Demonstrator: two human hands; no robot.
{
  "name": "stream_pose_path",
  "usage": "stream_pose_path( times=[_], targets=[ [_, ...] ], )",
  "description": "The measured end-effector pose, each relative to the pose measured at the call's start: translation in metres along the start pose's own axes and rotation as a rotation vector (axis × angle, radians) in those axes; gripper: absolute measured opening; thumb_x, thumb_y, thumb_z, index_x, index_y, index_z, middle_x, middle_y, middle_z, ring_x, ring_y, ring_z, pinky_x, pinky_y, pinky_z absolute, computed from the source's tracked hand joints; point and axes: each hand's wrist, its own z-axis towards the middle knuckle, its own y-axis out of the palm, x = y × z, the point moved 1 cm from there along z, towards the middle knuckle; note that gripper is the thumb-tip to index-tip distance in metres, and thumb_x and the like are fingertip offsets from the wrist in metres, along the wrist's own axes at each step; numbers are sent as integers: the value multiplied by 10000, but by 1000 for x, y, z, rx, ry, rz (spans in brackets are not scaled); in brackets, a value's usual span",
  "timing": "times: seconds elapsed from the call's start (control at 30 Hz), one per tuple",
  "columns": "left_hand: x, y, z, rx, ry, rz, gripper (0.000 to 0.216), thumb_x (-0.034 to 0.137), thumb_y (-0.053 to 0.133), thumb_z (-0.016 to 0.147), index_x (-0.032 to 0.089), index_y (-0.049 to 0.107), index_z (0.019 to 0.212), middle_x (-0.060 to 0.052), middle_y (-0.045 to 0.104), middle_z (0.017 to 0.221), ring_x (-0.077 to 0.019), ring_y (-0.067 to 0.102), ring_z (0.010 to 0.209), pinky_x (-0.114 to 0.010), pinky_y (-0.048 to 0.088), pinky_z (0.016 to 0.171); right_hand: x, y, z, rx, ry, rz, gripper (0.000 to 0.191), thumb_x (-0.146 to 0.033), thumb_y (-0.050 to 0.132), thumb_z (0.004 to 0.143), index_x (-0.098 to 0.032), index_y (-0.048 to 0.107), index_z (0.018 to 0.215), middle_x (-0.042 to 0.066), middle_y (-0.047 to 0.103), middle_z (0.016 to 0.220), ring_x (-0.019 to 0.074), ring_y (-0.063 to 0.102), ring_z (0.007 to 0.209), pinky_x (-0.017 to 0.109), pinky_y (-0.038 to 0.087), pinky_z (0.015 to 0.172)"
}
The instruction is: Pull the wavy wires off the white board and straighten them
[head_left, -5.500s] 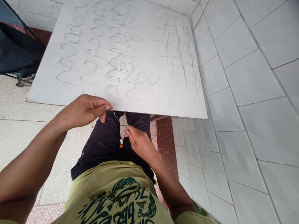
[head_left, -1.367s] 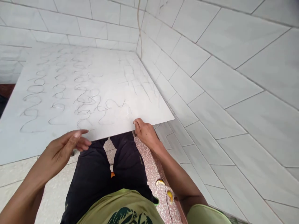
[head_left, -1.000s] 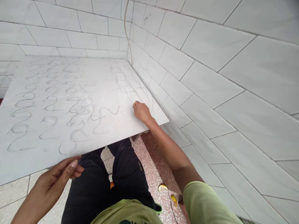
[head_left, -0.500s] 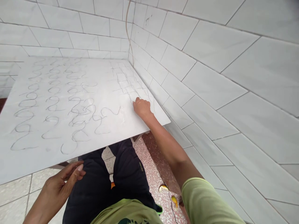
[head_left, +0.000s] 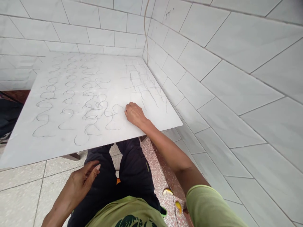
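Note:
A white board (head_left: 59, 145) lies flat in front of me, over my knees. Several thin wires bent into waves (head_left: 91, 105) lie in rows on it, and several straight wires (head_left: 144, 85) lie near its right side. My right hand (head_left: 134, 115) rests on the board beside the nearest wavy wire, fingers curled together; what they pinch, if anything, is too thin to make out. Below the board's front edge, my left hand (head_left: 84, 176) hovers over my left thigh with its fingers loosely apart and nothing in it.
A white tiled wall (head_left: 224, 94) runs close along the board's right side and behind it. A thin cord (head_left: 145, 31) hangs down the corner. A dark bag (head_left: 7, 116) sits on the floor at the far left. My legs are under the board.
My right hand has slid left from the straight wires to the wavy ones. My left hand has dropped from the board's edge toward my thigh. My view has shifted a little.

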Motion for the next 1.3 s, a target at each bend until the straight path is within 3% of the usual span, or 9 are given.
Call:
stream_pose_path(
  times=[0.13, 0.27, 0.43, 0.67, 0.87, 1.0, 1.13, 1.2, 1.3],
  targets=[
    [-3, 4, -4, -25, -9, 2, 454, 600, 567, 963, 290, 671, 1277, -39, 836, 1003, -287, 800, 1007, -333, 657, 826, -3, 7, 2, 7, 37, -29, 330, -100, 333, 1063, -65, 654, 1131, 189, 647, 1148, 260, 597, 1007, 357, 463, 825],
    [2, 3, -6, -22, -15, -33, 450, 600, 594, 950, 298, 688, 1269, -32, 834, 1001, -284, 800, 1001, -321, 656, 826, -2, 2, -21, 156, -22, -39, 426, -165, 254, 1109, -95, 674, 1095, 174, 652, 1102, 256, 590, 1006, 365, 472, 840],
    [26, -6, -3, 44, -18, -208, 471, 618, 611, 950, 260, 713, 1238, -48, 815, 980, -261, 788, 899, -354, 651, 820, -9, -5, -74, 316, -273, 13, 423, -214, 279, 1119, -169, 699, 1141, 140, 667, 986, 254, 595, 965, 410, 493, 893],
    [78, -43, 16, 296, -11, -429, 495, 617, 581, 991, 215, 707, 1252, -93, 795, 1094, -245, 751, 927, -400, 605, 895, -38, -22, -118, 581, -801, -6, 205, -83, 538, 1022, -119, 661, 1182, 108, 692, 969, 227, 628, 917, 371, 525, 734],
    [103, -59, 42, 88, 9, -387, 559, 655, 528, 997, 170, 745, 1171, -124, 804, 996, -253, 752, 846, -369, 607, 752, -56, -36, -130, 529, -1083, -89, 173, -124, 592, 1011, -58, 688, 1140, 131, 696, 1008, 235, 637, 945, 369, 508, 718],
    [103, -58, 56, -96, -18, -279, 422, 602, 713, 891, 196, 800, 966, -91, 798, 860, -220, 734, 758, -281, 559, 593, -59, -33, -133, 523, -1198, -125, 166, -161, 580, 1029, -91, 705, 1113, 120, 705, 1050, 227, 632, 944, 366, 498, 706],
    [96, -55, 62, -283, -46, -393, 307, 491, 832, 813, 197, 828, 899, -72, 782, 761, -177, 700, 631, -266, 550, 566, -55, -27, -132, 491, -1231, -157, 194, -196, 525, 1059, -161, 707, 1115, 92, 717, 1119, 221, 635, 980, 358, 507, 709],
    [94, -53, 61, -270, -37, -455, 285, 462, 854, 801, 190, 833, 882, -71, 779, 738, -168, 686, 589, -276, 559, 568, -52, -24, -131, 441, -1191, -130, 214, -188, 492, 1067, -187, 694, 1139, 80, 719, 1109, 220, 642, 999, 359, 521, 727],
    [94, -46, 56, -75, 6, -497, 264, 443, 850, 818, 185, 837, 869, -71, 781, 735, -169, 691, 593, -286, 576, 589, -50, -25, -131, 440, -1039, 42, 233, -153, 499, 1049, -177, 641, 1232, 103, 715, 1131, 244, 644, 1077, 399, 555, 829]
  ],
)
